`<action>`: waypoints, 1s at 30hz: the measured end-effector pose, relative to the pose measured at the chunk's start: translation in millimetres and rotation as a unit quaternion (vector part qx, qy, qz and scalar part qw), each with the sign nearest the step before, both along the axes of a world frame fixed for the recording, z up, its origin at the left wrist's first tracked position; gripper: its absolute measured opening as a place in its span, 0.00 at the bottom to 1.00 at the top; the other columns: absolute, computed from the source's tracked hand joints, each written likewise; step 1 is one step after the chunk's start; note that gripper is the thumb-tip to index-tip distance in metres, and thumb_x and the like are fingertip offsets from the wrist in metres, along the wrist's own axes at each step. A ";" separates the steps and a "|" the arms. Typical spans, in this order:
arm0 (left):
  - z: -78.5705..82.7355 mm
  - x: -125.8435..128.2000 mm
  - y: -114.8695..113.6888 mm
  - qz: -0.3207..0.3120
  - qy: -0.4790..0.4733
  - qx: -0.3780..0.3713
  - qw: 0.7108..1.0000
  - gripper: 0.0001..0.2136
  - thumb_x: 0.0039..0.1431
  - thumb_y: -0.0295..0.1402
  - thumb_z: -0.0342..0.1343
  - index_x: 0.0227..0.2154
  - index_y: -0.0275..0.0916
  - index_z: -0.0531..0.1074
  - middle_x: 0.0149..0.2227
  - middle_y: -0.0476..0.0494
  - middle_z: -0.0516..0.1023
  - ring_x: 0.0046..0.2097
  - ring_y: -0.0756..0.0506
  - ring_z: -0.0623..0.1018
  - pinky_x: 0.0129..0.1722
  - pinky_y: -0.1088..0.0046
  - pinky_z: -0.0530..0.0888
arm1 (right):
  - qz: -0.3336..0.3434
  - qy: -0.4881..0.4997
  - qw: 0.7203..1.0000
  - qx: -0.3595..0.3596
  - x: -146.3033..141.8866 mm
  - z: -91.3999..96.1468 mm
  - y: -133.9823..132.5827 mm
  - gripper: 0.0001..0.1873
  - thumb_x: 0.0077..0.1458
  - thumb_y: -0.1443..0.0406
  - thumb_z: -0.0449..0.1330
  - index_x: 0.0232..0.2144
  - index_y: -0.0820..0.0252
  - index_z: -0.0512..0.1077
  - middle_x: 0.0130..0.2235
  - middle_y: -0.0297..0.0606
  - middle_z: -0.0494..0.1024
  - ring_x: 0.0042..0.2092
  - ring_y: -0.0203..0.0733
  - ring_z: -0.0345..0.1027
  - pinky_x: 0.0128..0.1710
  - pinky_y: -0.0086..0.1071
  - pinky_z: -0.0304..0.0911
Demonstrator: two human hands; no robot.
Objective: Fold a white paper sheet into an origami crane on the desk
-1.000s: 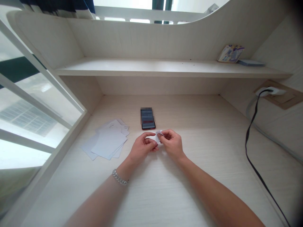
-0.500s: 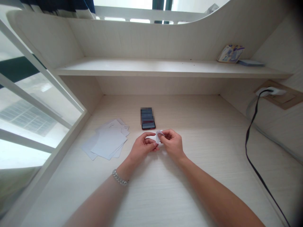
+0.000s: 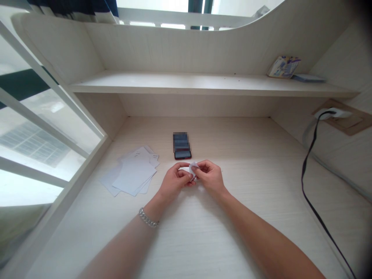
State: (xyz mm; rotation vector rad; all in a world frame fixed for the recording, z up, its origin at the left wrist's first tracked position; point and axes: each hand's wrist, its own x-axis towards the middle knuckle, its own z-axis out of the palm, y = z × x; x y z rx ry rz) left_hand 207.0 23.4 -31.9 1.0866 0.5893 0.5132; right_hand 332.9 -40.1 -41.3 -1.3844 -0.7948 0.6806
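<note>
White paper pc. (image 3: 192, 167) pinched by L hand (image 3: 176, 178) & R hand (image 3: 211, 176), short of tabletop (image 3: 232, 139) rear edge; shaping likely, steady pinch req'd next.

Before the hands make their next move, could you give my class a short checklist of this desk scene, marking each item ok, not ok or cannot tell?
1. Right hand pinching the small white paper: ok.
2. Left hand gripping that paper too: cannot tell; its fingers are at the paper, but the contact is partly hidden.
3. Folds in the small white paper sharp and even: cannot tell, too small to judge.
4. Phone lying apart from both hands: ok, just beyond them.
5. Loose sheets squared into a neat pile: not ok, they overlap at uneven angles.
6. Black cord away from the hands: ok, off to the right.
</note>
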 end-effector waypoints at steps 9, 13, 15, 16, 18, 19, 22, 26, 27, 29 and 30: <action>-10.7 1.9 5.4 0.066 -0.011 0.032 0.997 0.14 0.47 0.33 0.61 0.37 0.34 0.68 0.27 0.45 0.75 0.29 0.50 0.75 0.31 0.73 0.72 | 0.062 0.055 0.996 -0.022 4.7 -3.7 1.7 0.14 0.39 0.58 0.66 0.25 0.62 0.71 0.23 0.35 0.75 0.24 0.36 0.68 0.22 0.28 0.63; -12.4 2.0 7.4 0.068 0.008 0.070 0.995 0.15 0.45 0.33 0.62 0.36 0.34 0.69 0.26 0.46 0.75 0.27 0.51 0.74 0.29 0.74 0.71 | 0.070 0.063 0.995 -0.029 5.0 -4.1 1.9 0.14 0.38 0.58 0.67 0.25 0.61 0.71 0.22 0.34 0.74 0.24 0.36 0.67 0.23 0.28 0.63; -10.6 1.9 7.0 0.073 0.008 0.060 0.996 0.14 0.45 0.33 0.62 0.35 0.34 0.69 0.26 0.46 0.75 0.27 0.50 0.74 0.29 0.74 0.72 | 0.071 0.065 0.995 -0.025 5.0 -4.0 2.0 0.13 0.39 0.59 0.67 0.25 0.61 0.71 0.22 0.34 0.74 0.23 0.35 0.67 0.22 0.28 0.63; -9.6 2.0 6.7 0.076 0.007 0.049 0.996 0.14 0.46 0.33 0.62 0.35 0.34 0.70 0.26 0.46 0.75 0.27 0.50 0.74 0.29 0.74 0.72 | 0.072 0.064 0.995 -0.023 5.1 -4.0 2.0 0.13 0.39 0.59 0.66 0.25 0.61 0.71 0.22 0.34 0.74 0.23 0.35 0.67 0.22 0.28 0.63; -8.5 2.1 6.0 0.081 0.003 0.036 0.996 0.13 0.46 0.33 0.61 0.35 0.34 0.70 0.26 0.46 0.75 0.27 0.50 0.74 0.29 0.74 0.72 | 0.075 0.061 0.995 -0.023 5.4 -3.8 1.9 0.13 0.40 0.58 0.66 0.25 0.61 0.71 0.22 0.34 0.74 0.24 0.35 0.66 0.22 0.28 0.63; -8.6 2.2 5.8 0.083 0.000 0.037 0.996 0.12 0.46 0.33 0.61 0.35 0.34 0.70 0.26 0.45 0.75 0.27 0.50 0.74 0.29 0.74 0.72 | 0.077 0.060 0.995 -0.025 5.5 -3.6 1.8 0.13 0.40 0.58 0.66 0.25 0.61 0.71 0.22 0.34 0.74 0.24 0.35 0.67 0.22 0.28 0.63; -11.5 2.4 6.7 0.081 -0.004 0.061 0.995 0.13 0.47 0.32 0.61 0.35 0.34 0.70 0.27 0.45 0.75 0.28 0.51 0.74 0.29 0.75 0.72 | 0.076 0.055 0.995 -0.030 5.4 -3.4 1.4 0.13 0.39 0.58 0.66 0.25 0.61 0.71 0.23 0.34 0.74 0.24 0.36 0.67 0.23 0.28 0.62; -14.9 2.3 8.4 0.073 0.012 0.093 0.993 0.14 0.47 0.32 0.60 0.37 0.34 0.69 0.26 0.46 0.75 0.27 0.51 0.73 0.29 0.75 0.71 | 0.066 0.050 0.996 -0.030 3.9 -3.6 1.5 0.13 0.39 0.58 0.66 0.25 0.61 0.71 0.22 0.34 0.74 0.24 0.36 0.67 0.23 0.28 0.62; -14.8 2.1 8.5 0.072 0.017 0.095 0.993 0.14 0.47 0.32 0.61 0.37 0.34 0.69 0.26 0.46 0.75 0.27 0.51 0.74 0.29 0.75 0.72 | 0.062 0.048 0.996 -0.029 3.5 -3.8 1.6 0.13 0.39 0.58 0.66 0.25 0.61 0.71 0.22 0.34 0.74 0.23 0.35 0.66 0.22 0.28 0.62; -13.4 1.7 8.2 0.069 0.024 0.088 0.993 0.15 0.46 0.32 0.61 0.38 0.34 0.69 0.27 0.46 0.75 0.28 0.51 0.74 0.30 0.74 0.72 | 0.054 0.043 0.997 -0.027 2.7 -4.3 1.9 0.13 0.39 0.58 0.66 0.25 0.61 0.71 0.22 0.34 0.74 0.23 0.35 0.66 0.22 0.28 0.61; -12.5 1.3 8.0 0.065 0.025 0.083 0.994 0.16 0.45 0.32 0.62 0.39 0.34 0.69 0.27 0.46 0.75 0.28 0.50 0.74 0.30 0.74 0.72 | 0.051 0.040 0.998 -0.024 2.4 -4.6 2.1 0.13 0.39 0.59 0.66 0.24 0.61 0.71 0.22 0.34 0.74 0.23 0.35 0.66 0.22 0.28 0.61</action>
